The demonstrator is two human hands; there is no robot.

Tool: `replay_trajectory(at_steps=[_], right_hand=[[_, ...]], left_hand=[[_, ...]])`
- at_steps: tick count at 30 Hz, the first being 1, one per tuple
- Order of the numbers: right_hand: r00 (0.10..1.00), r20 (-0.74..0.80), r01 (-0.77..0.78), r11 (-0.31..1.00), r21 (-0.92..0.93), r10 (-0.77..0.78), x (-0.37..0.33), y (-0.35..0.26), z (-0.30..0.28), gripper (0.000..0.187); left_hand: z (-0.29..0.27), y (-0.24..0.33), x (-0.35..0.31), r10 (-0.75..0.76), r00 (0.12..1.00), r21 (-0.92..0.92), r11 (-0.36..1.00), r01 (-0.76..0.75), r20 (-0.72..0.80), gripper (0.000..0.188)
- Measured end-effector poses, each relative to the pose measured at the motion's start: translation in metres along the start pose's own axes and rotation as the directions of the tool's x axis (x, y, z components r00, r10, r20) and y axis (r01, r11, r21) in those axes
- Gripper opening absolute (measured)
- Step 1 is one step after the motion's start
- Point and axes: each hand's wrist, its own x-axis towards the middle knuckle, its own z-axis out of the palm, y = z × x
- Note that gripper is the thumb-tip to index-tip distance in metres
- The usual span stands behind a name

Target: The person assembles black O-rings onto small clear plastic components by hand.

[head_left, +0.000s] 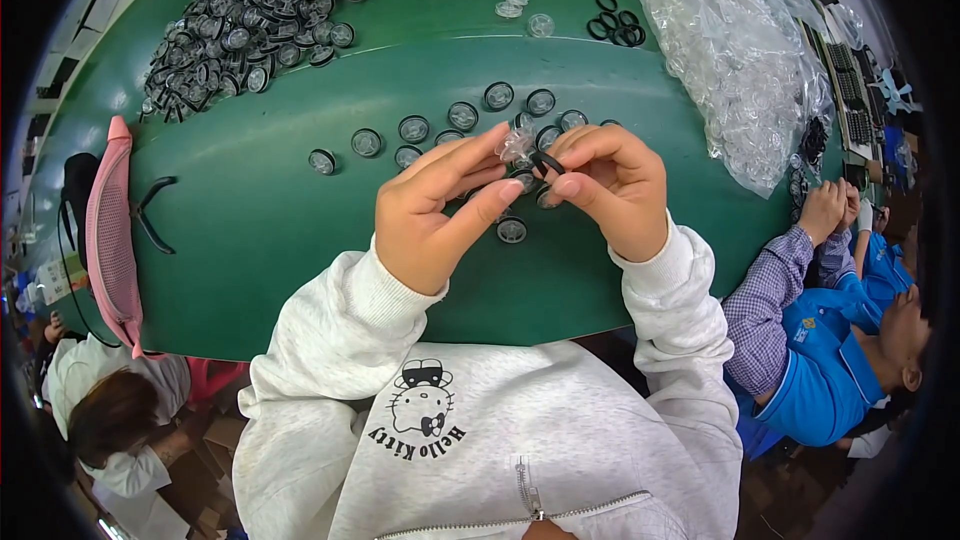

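Note:
Between the fingers of my left hand (440, 202) is a clear plastic wheel (516, 145), pinched at its edge. My right hand (617, 185) grips a black rubber ring (546, 164) between thumb and fingers, tilted close against the clear wheel. Whether the ring touches the wheel's rim I cannot tell. Under and just beyond my hands, several clear wheels with black rings around them lie scattered, among them one wheel (498, 96) behind my fingers and another wheel (512, 230) nearer to me. Some of them are partly hidden by my fingers.
A large heap of ringed wheels (250, 25) covers the far left. At the far side lie loose clear wheels (510, 10), black rings (617, 25) and a plastic bag (730, 60) of clear parts. Pliers (152, 215) and a pink pouch (112, 240) lie left. A co-worker (825, 340) sits right.

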Motion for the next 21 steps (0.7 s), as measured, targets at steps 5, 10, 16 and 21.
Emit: replay_trajectory(at_steps=[5,10,16,21], right_hand=[[0.994,-0.050,-0.090,0.993,0.079,0.094,0.001,-0.009,0.008,0.017],[0.993,-0.115,-0.004,0.998,-0.067,-0.004,-0.001,-0.004,0.013,0.018],[0.996,-0.081,0.030,0.983,-0.180,-0.045,0.000,-0.004,0.012,0.019],[0.990,-0.001,0.130,0.910,-0.393,-0.142,-0.001,-0.001,0.008,0.016]], left_hand=[[0.002,0.001,-0.001,-0.003,1.000,0.038,0.999,0.003,0.001,0.040],[0.001,0.002,0.001,0.097,0.992,0.244,0.963,-0.114,0.079,0.036],[0.003,0.004,0.001,0.157,0.986,0.270,0.948,-0.168,0.064,0.034],[0.004,0.001,0.000,0.189,0.979,0.310,0.929,-0.203,0.076,0.034]])
